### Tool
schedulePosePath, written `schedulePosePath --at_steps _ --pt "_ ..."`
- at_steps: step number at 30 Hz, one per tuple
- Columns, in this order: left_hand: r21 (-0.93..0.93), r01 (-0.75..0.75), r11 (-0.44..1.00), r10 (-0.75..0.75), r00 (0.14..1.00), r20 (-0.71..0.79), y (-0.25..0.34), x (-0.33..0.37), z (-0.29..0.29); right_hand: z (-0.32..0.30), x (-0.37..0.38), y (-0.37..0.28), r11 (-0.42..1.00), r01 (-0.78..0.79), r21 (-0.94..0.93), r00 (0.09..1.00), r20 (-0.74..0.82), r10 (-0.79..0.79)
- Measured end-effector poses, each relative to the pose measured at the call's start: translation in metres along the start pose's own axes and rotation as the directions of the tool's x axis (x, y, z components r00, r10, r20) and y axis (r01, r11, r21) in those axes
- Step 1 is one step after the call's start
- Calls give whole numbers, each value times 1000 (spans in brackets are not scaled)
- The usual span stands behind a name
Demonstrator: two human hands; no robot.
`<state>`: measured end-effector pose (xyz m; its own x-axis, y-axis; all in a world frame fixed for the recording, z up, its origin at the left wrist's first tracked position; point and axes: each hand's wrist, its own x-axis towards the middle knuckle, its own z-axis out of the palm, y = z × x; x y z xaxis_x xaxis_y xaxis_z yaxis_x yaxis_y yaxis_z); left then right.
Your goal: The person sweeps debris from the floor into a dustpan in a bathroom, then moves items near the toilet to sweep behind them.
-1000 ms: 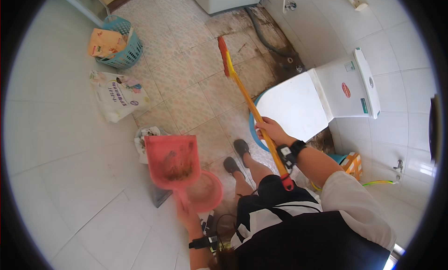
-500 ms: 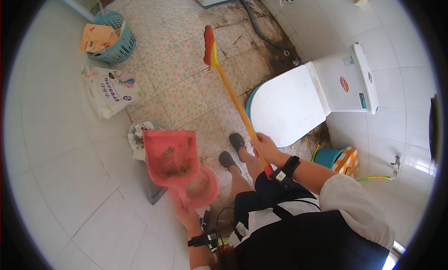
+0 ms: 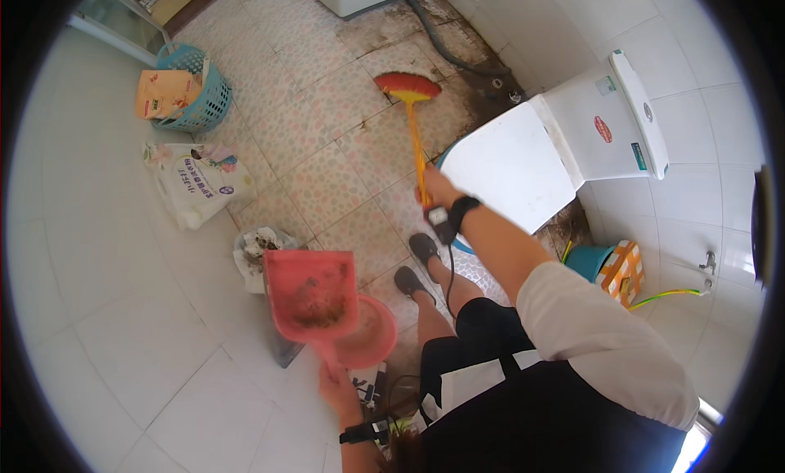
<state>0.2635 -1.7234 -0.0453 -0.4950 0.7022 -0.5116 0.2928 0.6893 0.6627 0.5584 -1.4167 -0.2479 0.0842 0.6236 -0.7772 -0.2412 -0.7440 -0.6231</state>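
My right hand [image 3: 437,188] is closed round the yellow handle of a broom [image 3: 415,130]. The broom's red bristles point away from me, over the dirty tiles left of the toilet. My left hand [image 3: 335,383] grips the short handle of a pink dustpan [image 3: 311,289], which holds dark dirt and hangs by the left wall. Partly behind the dustpan is a pink basin [image 3: 368,334]. A waste bin lined with a white bag [image 3: 257,248], with soiled paper in it, shows beyond the dustpan's far edge.
The white toilet [image 3: 515,170] stands at the right, its lid down. A grey hose [image 3: 441,40] runs along stained tiles. By the left wall are a blue basket [image 3: 208,97] and a white bag [image 3: 200,183]. A blue bucket [image 3: 587,262] stands at the right.
My right arm has stretched forward with the broom. The broom head has turned and moved right, its bristles now spread sideways. The dustpan stays in my left hand, slightly lower right in view.
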Motion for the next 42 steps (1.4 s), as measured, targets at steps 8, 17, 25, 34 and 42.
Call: schedulePosePath --at_steps 8,17,25,34,42 --pt "-9 -146 989 144 985 -98 7 -7 -11 -8 -175 60 945 -323 50 938 147 313" --pt "125 -287 950 300 948 -106 31 -11 -27 -34 -274 15 938 -263 -224 938 167 303" --pt "63 -287 956 294 936 -194 17 -7 -27 -46 -312 -62 909 -68 -410 942 274 194" --pt "-86 -147 985 119 956 -267 13 -51 -29 -1 -277 -88 920 -55 -388 813 517 267" --pt "-195 -20 981 -64 907 -416 37 -69 -28 -90 -153 -148 847 -156 -508 820 412 398"
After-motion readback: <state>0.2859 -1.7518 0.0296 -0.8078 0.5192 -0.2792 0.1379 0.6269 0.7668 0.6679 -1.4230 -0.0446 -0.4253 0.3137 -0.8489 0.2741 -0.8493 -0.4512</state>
